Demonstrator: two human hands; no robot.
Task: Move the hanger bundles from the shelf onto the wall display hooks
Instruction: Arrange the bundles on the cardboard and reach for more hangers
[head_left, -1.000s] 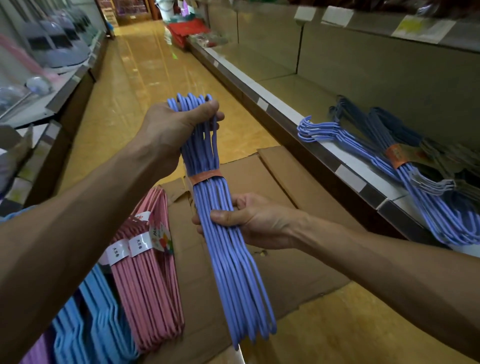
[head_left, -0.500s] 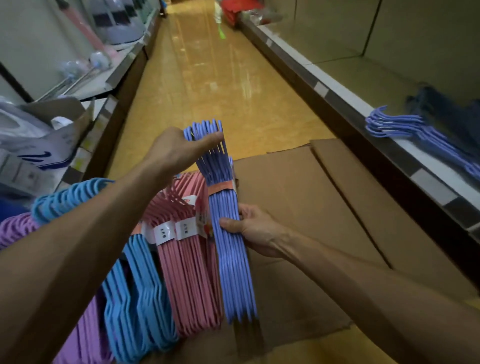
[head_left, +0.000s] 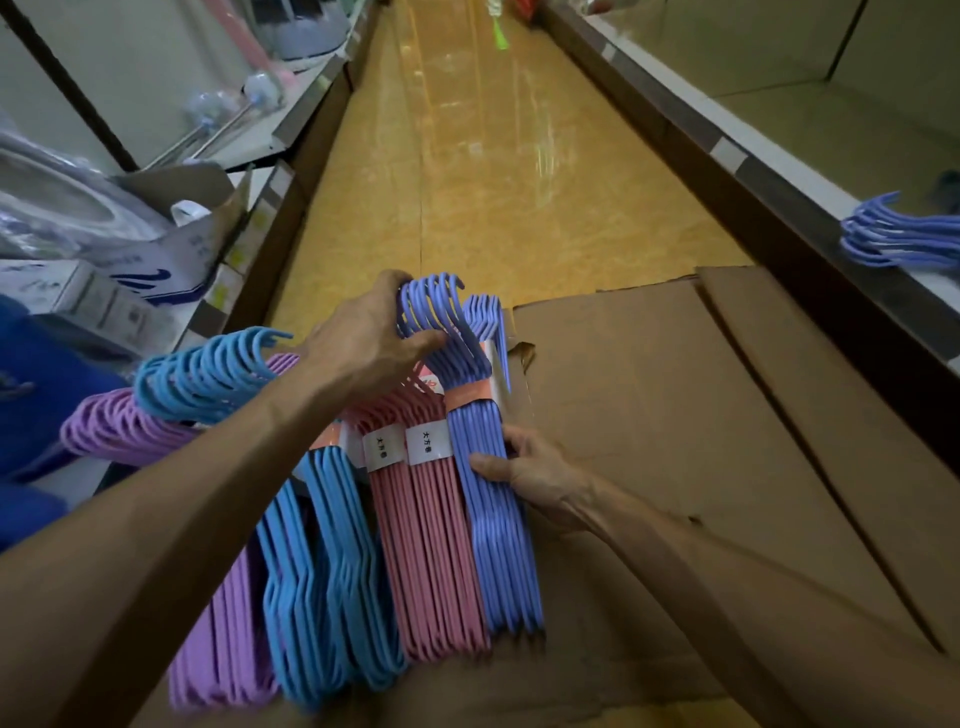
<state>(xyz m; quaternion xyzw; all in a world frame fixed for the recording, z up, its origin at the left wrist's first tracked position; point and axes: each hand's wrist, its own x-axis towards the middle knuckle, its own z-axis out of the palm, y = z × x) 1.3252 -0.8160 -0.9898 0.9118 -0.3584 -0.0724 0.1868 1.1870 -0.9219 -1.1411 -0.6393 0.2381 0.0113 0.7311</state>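
Periwinkle hanger bundle (head_left: 493, 499), orange-banded, hooks up, upright against pink bundle (head_left: 426, 545); another (head_left: 898, 239) on shelf (head_left: 779, 171).

flattened brown cardboard (head_left: 675, 441) covers the floor in the foreground, its flaps spread wide and creased. beyond it a glossy yellow-tan floor (head_left: 467, 171) runs up the aisle, catching light in pale streaks. on the left, a torn cardboard box (head_left: 208, 208) stands on a low ledge beside a white carton with dark blue markings (head_left: 145, 275). above them lie long-handled brushes with pale round heads (head_left: 228, 111). something blue (head_left: 31, 389) fills the left edge, too close to tell what it is. a green scrap (head_left: 501, 39) lies far up the aisle.
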